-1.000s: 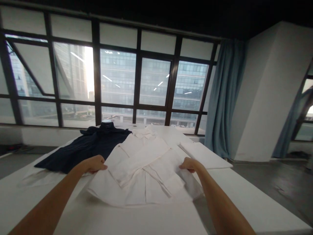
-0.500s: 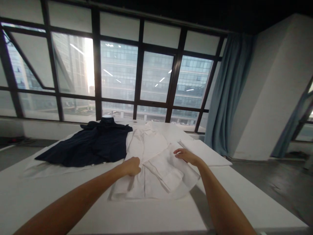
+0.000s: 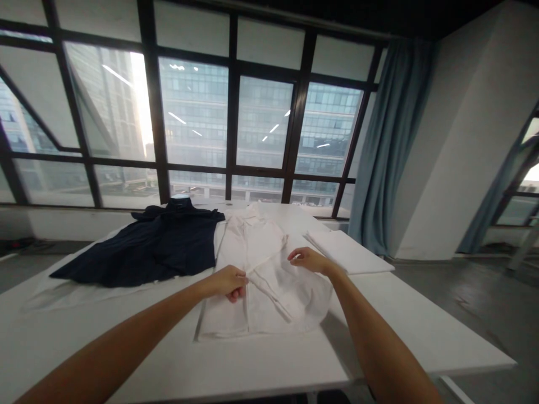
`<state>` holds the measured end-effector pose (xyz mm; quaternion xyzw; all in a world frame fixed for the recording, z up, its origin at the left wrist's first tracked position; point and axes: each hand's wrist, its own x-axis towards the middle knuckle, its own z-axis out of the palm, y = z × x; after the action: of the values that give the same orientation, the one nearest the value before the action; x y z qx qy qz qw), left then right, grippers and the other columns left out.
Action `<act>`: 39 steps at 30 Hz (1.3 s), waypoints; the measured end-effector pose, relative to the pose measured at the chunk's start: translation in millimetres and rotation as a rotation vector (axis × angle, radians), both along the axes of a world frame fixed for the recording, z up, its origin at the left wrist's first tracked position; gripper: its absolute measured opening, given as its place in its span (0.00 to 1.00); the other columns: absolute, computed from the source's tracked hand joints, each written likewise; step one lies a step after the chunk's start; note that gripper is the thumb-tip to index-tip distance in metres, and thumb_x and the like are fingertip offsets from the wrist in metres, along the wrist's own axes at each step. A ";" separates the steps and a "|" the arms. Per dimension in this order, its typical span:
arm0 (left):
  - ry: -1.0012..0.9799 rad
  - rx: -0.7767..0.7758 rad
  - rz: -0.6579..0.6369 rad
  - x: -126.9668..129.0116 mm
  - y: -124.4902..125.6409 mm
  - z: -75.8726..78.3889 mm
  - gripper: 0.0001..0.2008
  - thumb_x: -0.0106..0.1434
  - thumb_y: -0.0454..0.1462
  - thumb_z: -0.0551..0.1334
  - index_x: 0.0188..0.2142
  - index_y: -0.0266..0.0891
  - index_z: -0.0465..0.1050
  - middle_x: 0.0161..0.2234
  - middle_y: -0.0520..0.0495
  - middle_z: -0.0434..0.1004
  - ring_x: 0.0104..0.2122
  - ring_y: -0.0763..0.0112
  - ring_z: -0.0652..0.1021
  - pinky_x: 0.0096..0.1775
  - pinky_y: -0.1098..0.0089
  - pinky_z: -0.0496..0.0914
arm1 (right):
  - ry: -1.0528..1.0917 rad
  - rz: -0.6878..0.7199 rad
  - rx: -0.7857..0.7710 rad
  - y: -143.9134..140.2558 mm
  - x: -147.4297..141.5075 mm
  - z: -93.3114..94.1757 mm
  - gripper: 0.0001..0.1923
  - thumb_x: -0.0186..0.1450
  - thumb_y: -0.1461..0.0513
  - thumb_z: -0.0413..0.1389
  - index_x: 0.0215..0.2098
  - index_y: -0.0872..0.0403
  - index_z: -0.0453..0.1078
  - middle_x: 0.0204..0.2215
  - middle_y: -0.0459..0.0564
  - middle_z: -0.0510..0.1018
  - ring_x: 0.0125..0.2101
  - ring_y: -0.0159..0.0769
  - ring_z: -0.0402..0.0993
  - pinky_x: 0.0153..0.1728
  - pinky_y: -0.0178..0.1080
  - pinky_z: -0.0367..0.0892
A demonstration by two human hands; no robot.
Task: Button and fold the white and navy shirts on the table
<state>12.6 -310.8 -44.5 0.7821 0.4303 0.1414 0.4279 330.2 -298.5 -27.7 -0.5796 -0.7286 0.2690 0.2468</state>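
A white shirt (image 3: 263,241) lies on the white table (image 3: 177,353), its collar toward the window and its hem toward me. One sleeve (image 3: 269,294) lies slanted across its lower front. My left hand (image 3: 231,282) is closed in a pinch on the shirt's fabric near the middle, beside the upper end of that sleeve. My right hand (image 3: 309,261) hovers at the shirt's right side with bent fingers slightly apart; any contact with the cloth is hard to make out. The shirt's lower right part bulges loosely.
A dark navy shirt (image 3: 155,247) is spread to the left, with white cloth (image 3: 63,294) under it. Folded white cloth (image 3: 349,252) lies at the right. Beyond the table are windows, a blue curtain (image 3: 383,151) and a slanted pillar (image 3: 446,134).
My left hand has shifted slightly right and turned, pulling the fabric with it. The right hand has moved a little left, its fingers more bent. The shirt's lower right edge has drawn inward.
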 end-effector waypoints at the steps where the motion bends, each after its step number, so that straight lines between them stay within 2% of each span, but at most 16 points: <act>1: 0.001 0.053 -0.034 -3.7 3.2 0.1 0.25 0.61 0.52 0.54 0.38 0.31 0.74 0.28 0.43 0.79 0.23 0.70 0.76 0.28 0.69 0.71 | -0.022 0.002 -0.002 0.2 -0.8 0.0 0.13 0.58 0.60 0.57 0.38 0.60 0.75 0.27 0.50 0.77 0.26 0.31 0.68 0.27 0.32 0.61; 3: 0.047 0.297 -0.057 -12.9 8.5 -1.1 0.27 0.64 0.51 0.52 0.50 0.33 0.71 0.40 0.39 0.80 0.37 0.65 0.79 0.41 0.64 0.72 | -0.056 -0.004 0.003 -0.4 -1.7 0.6 0.12 0.57 0.62 0.57 0.37 0.60 0.75 0.27 0.51 0.78 0.27 0.32 0.70 0.29 0.32 0.63; 5: 0.157 0.564 -0.084 -21.9 10.9 -7.4 0.28 0.64 0.51 0.53 0.58 0.37 0.65 0.55 0.38 0.71 0.54 0.59 0.71 0.55 0.60 0.62 | -0.087 -0.021 0.002 -2.2 -2.4 2.1 0.11 0.56 0.63 0.57 0.36 0.60 0.75 0.27 0.50 0.78 0.27 0.32 0.70 0.28 0.32 0.63; 6: 0.229 0.634 -0.118 -25.4 10.9 -12.6 0.30 0.65 0.52 0.52 0.60 0.39 0.62 0.60 0.40 0.64 0.61 0.58 0.63 0.60 0.58 0.56 | -0.100 -0.027 -0.001 -3.5 -2.9 3.1 0.12 0.56 0.63 0.57 0.36 0.60 0.75 0.27 0.50 0.78 0.26 0.32 0.70 0.28 0.32 0.63; 8: 0.364 0.645 -0.190 -29.3 9.5 -24.5 0.32 0.67 0.54 0.47 0.64 0.40 0.56 0.66 0.43 0.50 0.65 0.57 0.51 0.63 0.55 0.46 | -0.123 -0.029 0.001 -6.2 -4.9 5.3 0.12 0.54 0.65 0.56 0.36 0.59 0.75 0.25 0.49 0.77 0.24 0.31 0.69 0.26 0.32 0.62; 12: 0.450 0.604 -0.210 -28.1 4.7 -37.6 0.35 0.67 0.57 0.41 0.67 0.43 0.47 0.68 0.46 0.42 0.67 0.56 0.45 0.63 0.52 0.42 | -0.112 -0.029 0.081 -10.0 -18.3 8.3 0.10 0.53 0.67 0.55 0.34 0.58 0.73 0.18 0.44 0.72 0.20 0.28 0.64 0.22 0.30 0.57; 17: 0.461 0.591 -0.191 -22.1 -3.2 -32.7 0.36 0.66 0.57 0.41 0.67 0.43 0.46 0.68 0.45 0.41 0.67 0.55 0.44 0.63 0.50 0.42 | -0.003 0.022 0.173 -12.0 -60.5 3.6 0.05 0.54 0.67 0.54 0.30 0.57 0.70 0.13 0.38 0.63 0.16 0.24 0.56 0.18 0.28 0.50; 22: 0.440 0.610 -0.178 -19.5 -4.9 -34.6 0.35 0.66 0.57 0.42 0.66 0.44 0.49 0.68 0.45 0.43 0.66 0.55 0.46 0.62 0.49 0.44 | -0.008 0.106 0.141 -15.7 -108.6 -15.4 0.06 0.55 0.67 0.54 0.30 0.56 0.71 0.13 0.38 0.66 0.16 0.25 0.60 0.20 0.29 0.53; 25: 0.426 0.627 -0.169 -19.6 -2.8 -37.8 0.35 0.66 0.57 0.42 0.66 0.43 0.50 0.67 0.44 0.44 0.66 0.55 0.47 0.62 0.49 0.45 | -0.090 0.150 0.152 -18.4 -123.9 -26.0 0.06 0.54 0.67 0.55 0.30 0.56 0.72 0.14 0.40 0.68 0.17 0.27 0.63 0.22 0.29 0.57; 34: 0.429 0.609 -0.163 -18.1 -5.6 -34.6 0.34 0.66 0.56 0.44 0.66 0.43 0.50 0.67 0.43 0.45 0.66 0.54 0.48 0.62 0.48 0.44 | -0.168 0.217 0.230 -19.0 -128.4 -33.9 0.09 0.55 0.68 0.56 0.34 0.57 0.73 0.17 0.41 0.71 0.19 0.27 0.64 0.24 0.29 0.57; 39: 0.409 0.623 -0.167 -20.6 -0.9 -39.2 0.34 0.67 0.57 0.42 0.66 0.44 0.51 0.67 0.44 0.47 0.66 0.55 0.49 0.62 0.51 0.46 | -0.136 0.385 0.090 -14.4 -113.8 -27.0 0.11 0.61 0.62 0.55 0.41 0.56 0.73 0.20 0.44 0.75 0.21 0.29 0.69 0.26 0.31 0.63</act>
<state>-8.0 -311.7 -83.6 0.9192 0.3779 0.0712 0.0851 216.4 -312.9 -54.7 -0.4350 -0.8520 0.2386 0.1669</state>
